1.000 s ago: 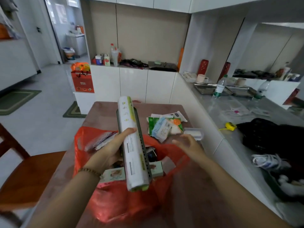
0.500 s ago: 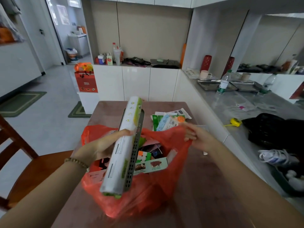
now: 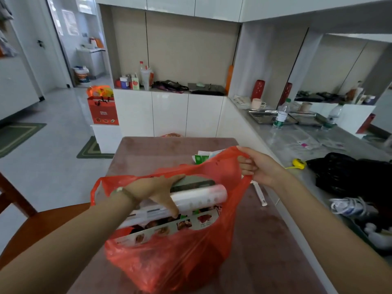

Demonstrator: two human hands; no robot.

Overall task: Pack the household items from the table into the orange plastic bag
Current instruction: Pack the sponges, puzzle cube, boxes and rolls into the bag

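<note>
The orange plastic bag stands open on the brown table. My left hand grips a white roll with a grey cutter strip, which lies sideways inside the bag's mouth. My right hand pinches the bag's right rim and holds it up. A printed cardboard box shows inside the bag under the roll. Green and white packets lie on the table behind the bag, mostly hidden by it.
A white stick-like item lies on the table right of the bag. A wooden chair stands at the left. The grey counter on the right holds a yellow tape measure, a black bag and bottles.
My left hand has turned the roll from upright to sideways and lowered it into the bag. My right hand has taken hold of the bag's right rim and lifted it.
</note>
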